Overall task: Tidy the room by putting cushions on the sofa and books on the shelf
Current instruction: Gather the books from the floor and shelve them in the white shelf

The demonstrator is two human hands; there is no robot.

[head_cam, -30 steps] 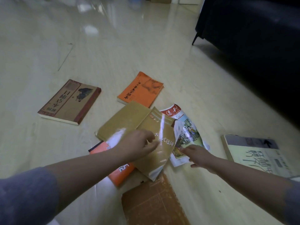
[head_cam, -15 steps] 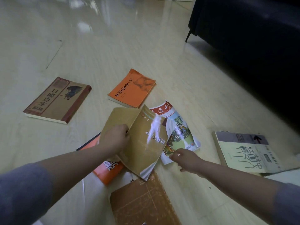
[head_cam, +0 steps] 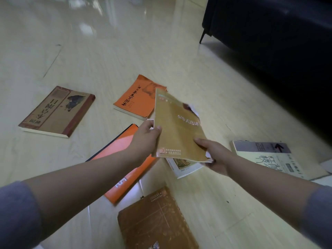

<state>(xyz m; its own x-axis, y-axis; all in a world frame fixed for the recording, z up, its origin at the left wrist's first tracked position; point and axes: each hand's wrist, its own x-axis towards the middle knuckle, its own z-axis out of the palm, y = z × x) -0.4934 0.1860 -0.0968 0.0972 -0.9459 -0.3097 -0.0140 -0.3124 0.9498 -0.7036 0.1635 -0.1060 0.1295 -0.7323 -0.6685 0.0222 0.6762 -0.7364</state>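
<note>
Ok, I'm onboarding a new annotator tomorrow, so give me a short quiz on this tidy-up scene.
1. True or false: the tan book is held up off the floor.
2. What holds it? A) left hand only B) right hand only C) both hands
3. Fill in: the dark furniture at upper right is a ___.
Key: 1 true. 2 C. 3 sofa.

We cannot see most fingers of the left hand [head_cam: 145, 139] and right hand [head_cam: 215, 156] behind the tan book [head_cam: 177, 126] that they grip. Just under the grip, this book hides most of a picture-cover book [head_cam: 185, 168]. Beyond the grip it covers one corner of the small orange book [head_cam: 136, 101]. Nearer to us, the lower edge cuts the brown book [head_cam: 156, 221].
</note>
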